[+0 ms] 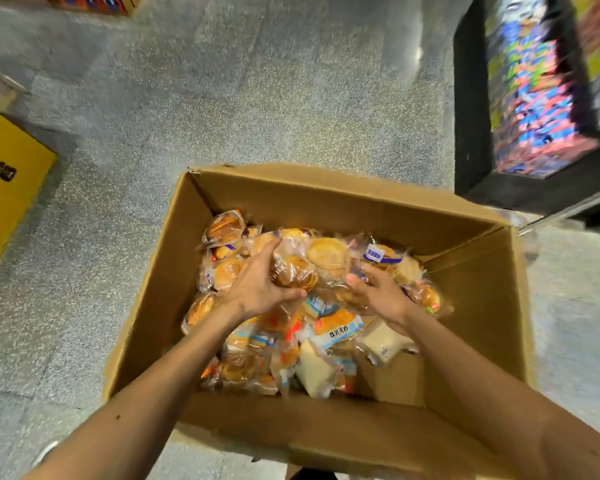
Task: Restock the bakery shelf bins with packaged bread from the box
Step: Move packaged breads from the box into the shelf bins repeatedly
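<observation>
Glistening golden bun (294,274), clear-wrapped

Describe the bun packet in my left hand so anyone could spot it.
Open cardboard box on the floor, mid-pile. The left hand holds a clear bun packet in its grip. Its round bun is dark brown; the neighbouring pale bun is flatter.

One box (326,199), two hands (257,285) (383,297)
</observation>
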The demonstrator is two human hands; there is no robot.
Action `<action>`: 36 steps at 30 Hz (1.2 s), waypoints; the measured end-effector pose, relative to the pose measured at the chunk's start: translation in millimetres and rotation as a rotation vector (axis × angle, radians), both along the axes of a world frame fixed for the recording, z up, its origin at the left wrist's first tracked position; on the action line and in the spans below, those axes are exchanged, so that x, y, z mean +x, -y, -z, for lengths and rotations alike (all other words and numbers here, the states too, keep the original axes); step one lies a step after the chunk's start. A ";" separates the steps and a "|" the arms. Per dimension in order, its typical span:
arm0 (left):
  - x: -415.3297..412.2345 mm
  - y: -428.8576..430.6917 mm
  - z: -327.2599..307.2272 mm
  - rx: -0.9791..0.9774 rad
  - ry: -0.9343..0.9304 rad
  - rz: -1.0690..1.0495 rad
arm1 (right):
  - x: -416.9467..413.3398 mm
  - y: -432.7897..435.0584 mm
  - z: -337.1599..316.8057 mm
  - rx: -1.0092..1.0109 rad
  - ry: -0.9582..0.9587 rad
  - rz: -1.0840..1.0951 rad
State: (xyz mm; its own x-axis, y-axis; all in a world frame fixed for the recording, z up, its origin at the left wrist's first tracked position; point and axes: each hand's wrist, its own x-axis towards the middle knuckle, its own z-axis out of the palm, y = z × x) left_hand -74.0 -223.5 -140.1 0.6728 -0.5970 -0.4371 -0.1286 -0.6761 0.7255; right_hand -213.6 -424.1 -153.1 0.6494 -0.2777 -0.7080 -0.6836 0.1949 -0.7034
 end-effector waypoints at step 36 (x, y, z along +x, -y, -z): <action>-780.6 50.5 -334.2 -1.033 0.013 1.661 | -808.3 -284.5 -333.7 -0.417 0.637 1.832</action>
State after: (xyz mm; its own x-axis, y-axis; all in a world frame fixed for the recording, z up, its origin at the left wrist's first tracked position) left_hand -854.6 -274.0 194.1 -0.7343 -0.5189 0.4377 -0.0929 0.7156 0.6923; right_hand -1021.9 -139.6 180.6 -0.4659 -0.8470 -0.2562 0.4305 0.0360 -0.9019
